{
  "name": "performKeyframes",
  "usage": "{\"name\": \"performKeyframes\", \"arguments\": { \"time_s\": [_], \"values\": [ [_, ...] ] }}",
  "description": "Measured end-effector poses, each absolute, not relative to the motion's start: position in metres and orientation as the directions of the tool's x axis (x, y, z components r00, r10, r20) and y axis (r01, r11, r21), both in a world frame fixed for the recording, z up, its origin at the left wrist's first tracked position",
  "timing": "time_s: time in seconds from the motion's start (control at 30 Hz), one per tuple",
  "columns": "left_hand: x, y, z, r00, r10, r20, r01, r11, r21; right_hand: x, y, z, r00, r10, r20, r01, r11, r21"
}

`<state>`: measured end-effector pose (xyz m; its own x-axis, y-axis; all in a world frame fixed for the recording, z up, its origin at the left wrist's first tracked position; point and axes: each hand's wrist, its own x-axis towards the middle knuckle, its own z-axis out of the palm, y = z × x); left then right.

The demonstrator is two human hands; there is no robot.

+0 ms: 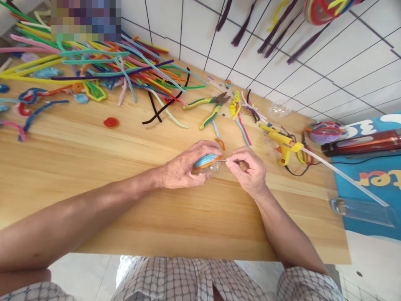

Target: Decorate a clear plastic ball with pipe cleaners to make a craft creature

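My left hand [184, 167] grips a small clear plastic ball [209, 164] wrapped with light blue and orange pipe cleaner, held just above the wooden table [94, 167]. My right hand [249, 171] pinches the thin bare wire end of the pipe cleaner right beside the ball, thumb and forefinger closed on it. Both hands meet at the middle of the table.
A big heap of coloured pipe cleaners [94, 62] covers the table's far left. Green-and-yellow pliers [213, 106] lie behind the hands. A yellow glue gun [285, 146] with a long glue stick lies to the right, near a clear half-ball [278, 110] and a red disc [110, 122].
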<state>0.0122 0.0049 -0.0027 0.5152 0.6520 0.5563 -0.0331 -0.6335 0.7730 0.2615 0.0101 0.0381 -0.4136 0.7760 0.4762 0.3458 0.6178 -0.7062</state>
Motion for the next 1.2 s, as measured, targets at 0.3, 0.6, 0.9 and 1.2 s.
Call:
{"name": "performKeyframes", "arguments": {
  "time_s": [0.3, 0.6, 0.9, 1.2],
  "values": [
    [0.0122, 0.0044, -0.0019, 0.524, 0.65, 0.551, -0.03, -0.632, 0.774, 0.267, 0.0149, 0.0333, -0.436, 0.822, 0.367, 0.274, 0.51, -0.816],
    [0.0119, 0.0047, -0.0014, 0.531, 0.648, 0.546, -0.034, -0.628, 0.778, 0.2691, 0.0165, 0.0329, -0.412, 0.858, 0.307, 0.292, 0.443, -0.848],
    [0.0113, 0.0044, -0.0004, 0.532, 0.654, 0.538, -0.024, -0.624, 0.781, 0.2668, 0.0148, 0.0351, -0.389, 0.871, 0.301, 0.302, 0.429, -0.851],
    [0.0123, 0.0038, -0.0007, 0.515, 0.659, 0.548, -0.036, -0.622, 0.782, 0.2665, 0.0144, 0.0338, -0.408, 0.847, 0.342, 0.281, 0.473, -0.835]
  ]
}}
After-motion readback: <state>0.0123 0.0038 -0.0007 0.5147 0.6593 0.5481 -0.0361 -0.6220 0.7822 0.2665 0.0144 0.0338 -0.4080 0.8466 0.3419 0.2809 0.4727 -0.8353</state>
